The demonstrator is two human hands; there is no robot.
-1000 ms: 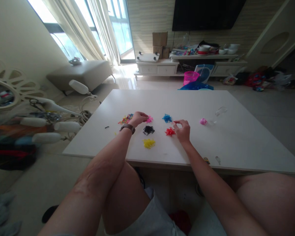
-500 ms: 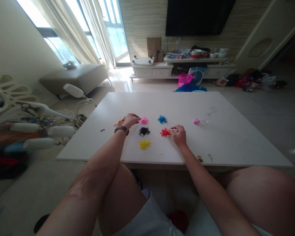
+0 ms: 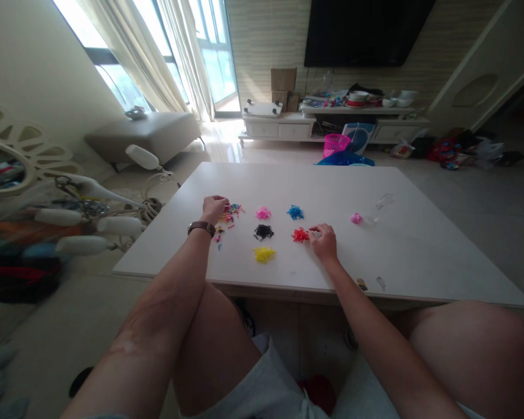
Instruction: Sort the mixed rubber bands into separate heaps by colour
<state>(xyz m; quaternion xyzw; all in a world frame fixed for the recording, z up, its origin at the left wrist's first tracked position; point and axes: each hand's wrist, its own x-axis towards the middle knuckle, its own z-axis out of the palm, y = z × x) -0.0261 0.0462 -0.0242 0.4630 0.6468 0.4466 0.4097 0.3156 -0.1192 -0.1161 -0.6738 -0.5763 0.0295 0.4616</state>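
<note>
My left hand (image 3: pixel 213 208), with a dark watch on its wrist, reaches into a loose pile of small mixed-colour pieces (image 3: pixel 232 214). Its fingers are curled together at the pile's left side, and whatever is in them is hidden. My right hand (image 3: pixel 324 241) rests at the right edge of a red pile (image 3: pixel 300 235), thumb and fingers bent together; anything pinched there is too small to name. Between the hands lie sorted piles of small thin pieces: pink (image 3: pixel 263 213), black (image 3: pixel 263 232), yellow (image 3: pixel 264 255) and blue (image 3: pixel 295 212).
On the white table (image 3: pixel 436 256), a small pink round object (image 3: pixel 357 218) lies near a clear plastic container (image 3: pixel 385 201). By the front edge are a yellow figure (image 3: pixel 362 284) and a small clear piece (image 3: pixel 381 283). A pink basket (image 3: pixel 335 144) stands beyond the table.
My left hand has moved left from beside the pink pile to the mixed pile, uncovering more of its pieces. My right hand stays by the red pile. The view has shifted slightly.
</note>
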